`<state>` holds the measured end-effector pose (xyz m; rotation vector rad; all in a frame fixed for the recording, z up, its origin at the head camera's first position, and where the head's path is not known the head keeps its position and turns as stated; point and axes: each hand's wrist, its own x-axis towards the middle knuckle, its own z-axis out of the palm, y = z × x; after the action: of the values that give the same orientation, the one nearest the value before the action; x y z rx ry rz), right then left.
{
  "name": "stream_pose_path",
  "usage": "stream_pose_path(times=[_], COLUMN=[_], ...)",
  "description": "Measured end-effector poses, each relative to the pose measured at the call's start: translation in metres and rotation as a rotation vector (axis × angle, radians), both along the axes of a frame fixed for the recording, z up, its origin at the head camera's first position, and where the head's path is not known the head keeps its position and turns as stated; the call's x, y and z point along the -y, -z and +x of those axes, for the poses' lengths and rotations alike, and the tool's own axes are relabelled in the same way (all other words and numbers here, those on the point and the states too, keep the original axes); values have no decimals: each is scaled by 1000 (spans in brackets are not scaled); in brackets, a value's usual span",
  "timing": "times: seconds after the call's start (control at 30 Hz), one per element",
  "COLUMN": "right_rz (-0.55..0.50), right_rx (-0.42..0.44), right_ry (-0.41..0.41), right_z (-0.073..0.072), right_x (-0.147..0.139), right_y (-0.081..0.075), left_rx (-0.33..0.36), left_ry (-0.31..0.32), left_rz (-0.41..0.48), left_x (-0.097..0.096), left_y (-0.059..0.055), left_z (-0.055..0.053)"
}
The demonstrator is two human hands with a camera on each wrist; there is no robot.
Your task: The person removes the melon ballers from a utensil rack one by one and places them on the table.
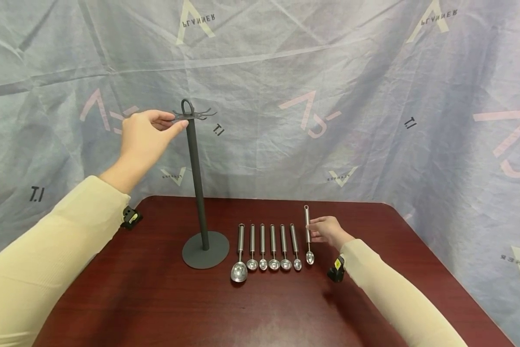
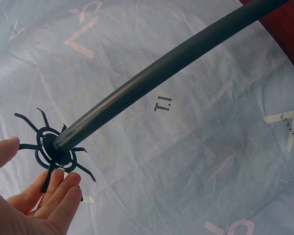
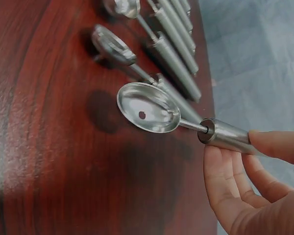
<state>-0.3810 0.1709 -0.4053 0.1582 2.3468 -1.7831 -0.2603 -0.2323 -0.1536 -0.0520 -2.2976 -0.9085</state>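
On the left of the head view stands a dark grey utensil stand (image 1: 197,188), with a round base, a tall pole and curved hooks at the top. My left hand (image 1: 143,135) pinches its hook ring between thumb and fingers; in the left wrist view a hook (image 2: 28,146) meets the thumb. With my right hand (image 1: 327,230) I hold a steel melon baller (image 1: 307,226) by its thick handle. Its oval bowl (image 3: 152,100), with a small hole, overlaps the neighbouring scoops in the right wrist view.
Several steel scoops lie side by side on the dark red table (image 1: 260,313), handles away from me. The leftmost scoop (image 1: 239,272) has the largest bowl. Behind the table hangs a grey printed cloth (image 1: 260,144).
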Motion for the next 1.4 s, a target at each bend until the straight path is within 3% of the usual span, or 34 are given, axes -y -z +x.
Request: stream_pose_path(times=[0.27,0.7,0.93,1.4], right_rz=[-27,29,61,127], right_rx=[20,84,125,128], right_ry=[0,59,70,41], right_z=[-2,-9,-10,-5], right_x=[-1,2,4,8], right_y=[14,25,27,23], left_rx=[-2,7,2,1], left_ry=[3,10,10,15], left_rz=[-2,2,4,10], left_x=[0,-2,-2,-5], left_y=[0,-1,-1,0], left_z=[-1,0,-1,0])
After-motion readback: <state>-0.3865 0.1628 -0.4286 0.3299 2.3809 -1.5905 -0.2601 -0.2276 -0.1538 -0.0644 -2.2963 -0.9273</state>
